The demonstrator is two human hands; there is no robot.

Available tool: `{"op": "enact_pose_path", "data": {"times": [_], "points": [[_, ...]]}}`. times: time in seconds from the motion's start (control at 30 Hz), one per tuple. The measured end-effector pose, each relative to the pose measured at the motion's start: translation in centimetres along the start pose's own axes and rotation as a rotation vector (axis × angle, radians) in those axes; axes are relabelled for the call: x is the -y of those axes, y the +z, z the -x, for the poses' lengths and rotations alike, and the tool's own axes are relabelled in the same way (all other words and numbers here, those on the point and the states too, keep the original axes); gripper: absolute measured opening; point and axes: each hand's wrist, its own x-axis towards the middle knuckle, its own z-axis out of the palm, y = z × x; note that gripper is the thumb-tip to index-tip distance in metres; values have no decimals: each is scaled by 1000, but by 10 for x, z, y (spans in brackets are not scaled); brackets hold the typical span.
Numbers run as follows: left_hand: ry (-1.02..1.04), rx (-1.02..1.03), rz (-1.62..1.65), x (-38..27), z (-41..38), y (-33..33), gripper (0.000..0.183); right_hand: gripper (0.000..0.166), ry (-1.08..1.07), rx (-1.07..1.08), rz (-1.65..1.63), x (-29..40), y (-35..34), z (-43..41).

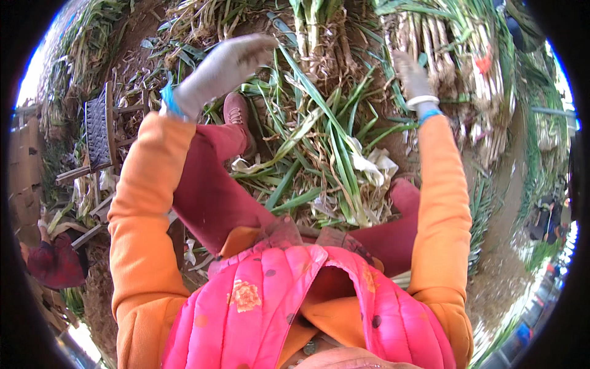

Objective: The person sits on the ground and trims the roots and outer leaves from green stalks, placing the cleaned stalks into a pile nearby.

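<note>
My left hand (226, 67), in a pale glove with a blue band at the wrist, is blurred and stretched out above the ground; no object shows in it. Just beyond its fingertips, a bundle of long green onions (313, 37) lies with its roots towards me. My right hand (412, 76), also gloved and blurred, is beside a larger pile of green onions (428, 46) at the right; whether it touches them I cannot tell. Between my legs lie loose green leaves (295, 152), dry peelings and a crumpled white plastic scrap (371, 163).
A small wooden-framed stool with a woven dark seat (99, 129) is at the left. More onion heaps (83, 50) stand at the far left. Another person (57, 260) in dark red is at the lower left. Bare soil (502, 221) runs along the right.
</note>
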Motion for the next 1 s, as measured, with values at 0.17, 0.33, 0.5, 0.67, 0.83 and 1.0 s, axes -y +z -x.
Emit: {"op": "enact_pose_path", "data": {"times": [0.17, 0.33, 0.5, 0.67, 0.83, 1.0], "points": [[43, 278, -185, -47, 24, -16, 34, 25, 147, 133, -38, -47, 163, -63], [-48, 455, -174, -50, 24, -38, 48, 34, 259, 120, 91, -54, 265, -105], [-75, 405, -180, -29, 23, -43, 49, 78, 471, 160, 376, -44, 310, -128], [-101, 424, -160, -24, 25, -39, 48, 77, 490, 135, 404, -59, 322, -137], [-90, 452, -199, -36, 23, -38, 48, 56, 496, 395, -201, -64, 272, -115], [-70, 434, -256, -45, 31, -29, 41, 49, 428, 315, -876, -26, 179, -50]]}}
